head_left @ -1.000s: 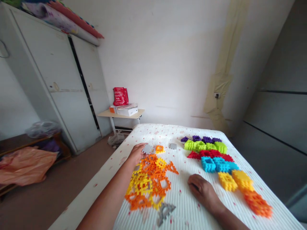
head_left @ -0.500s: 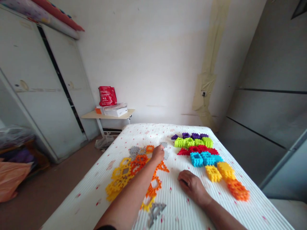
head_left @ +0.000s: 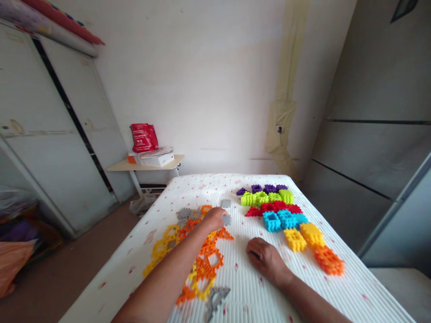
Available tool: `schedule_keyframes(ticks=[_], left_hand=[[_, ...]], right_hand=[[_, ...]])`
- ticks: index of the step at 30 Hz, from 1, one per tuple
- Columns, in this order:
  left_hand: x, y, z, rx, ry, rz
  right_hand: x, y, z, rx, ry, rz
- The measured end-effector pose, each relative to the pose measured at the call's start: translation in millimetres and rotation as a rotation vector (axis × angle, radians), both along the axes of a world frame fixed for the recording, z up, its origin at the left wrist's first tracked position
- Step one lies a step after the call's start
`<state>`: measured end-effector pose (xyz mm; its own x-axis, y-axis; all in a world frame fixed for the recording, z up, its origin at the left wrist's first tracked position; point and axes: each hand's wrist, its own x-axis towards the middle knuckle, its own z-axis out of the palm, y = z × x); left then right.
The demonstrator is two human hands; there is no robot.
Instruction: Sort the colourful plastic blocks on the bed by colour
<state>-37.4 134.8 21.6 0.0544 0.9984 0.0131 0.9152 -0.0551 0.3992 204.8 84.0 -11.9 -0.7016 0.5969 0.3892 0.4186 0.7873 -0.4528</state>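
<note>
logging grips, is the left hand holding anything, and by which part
Left hand touches a grey square tile at its left edge; a firm grip can't be confirmed.

loose pieces (head_left: 204, 269) lie left of the stacks (head_left: 286, 220) on the mattress (head_left: 252, 291), a table (head_left: 117, 166) beyond its far-left corner.

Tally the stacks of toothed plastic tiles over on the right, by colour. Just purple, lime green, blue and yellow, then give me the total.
Purple stacks: 4
Lime green stacks: 4
Blue stacks: 3
Yellow stacks: 2
Total: 13
</note>
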Motion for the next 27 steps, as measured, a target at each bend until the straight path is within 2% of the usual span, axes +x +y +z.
schedule_keyframes(ticks=[5, 10, 18, 22, 27], left_hand=[[-9, 6, -1.1, -0.007, 0.03, -0.113], [-18, 16, 6.1, -0.024, 0.069, -0.186], [-31, 63, 21.7, 0.059, 0.11, -0.16], [-29, 80, 14.9, 0.051, 0.146, -0.179], [-29, 91, 0.9, 0.048, 0.18, -0.216]], right_hand=[[1, -1, 0.3, -0.016, 0.008, 0.012], [1, -3, 2.5, -0.032, -0.005, 0.002], [0, -4, 2.6, -0.05, -0.015, -0.009], [0, -4, 2.9, -0.067, -0.008, -0.017], [0, -4, 2.0, -0.081, -0.006, -0.011]])
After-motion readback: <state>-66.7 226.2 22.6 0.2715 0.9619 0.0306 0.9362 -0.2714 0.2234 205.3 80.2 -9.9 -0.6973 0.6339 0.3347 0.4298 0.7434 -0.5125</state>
